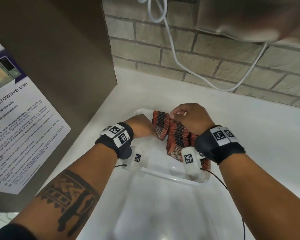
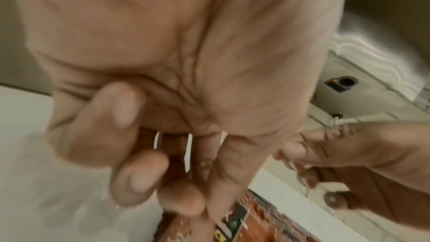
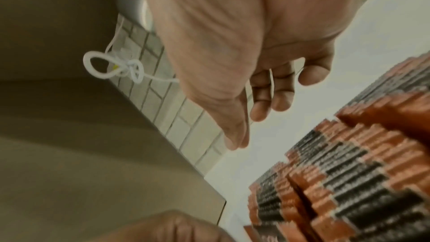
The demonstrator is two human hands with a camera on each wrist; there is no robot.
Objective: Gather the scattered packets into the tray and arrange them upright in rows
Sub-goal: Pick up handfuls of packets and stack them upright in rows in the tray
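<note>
Even, soft indoor light; both wrist views blurred, head view bent at edges.

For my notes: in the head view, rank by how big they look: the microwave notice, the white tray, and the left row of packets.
1. Microwave notice, though it sits nearer the camera.
2. White tray.
3. Left row of packets.
</note>
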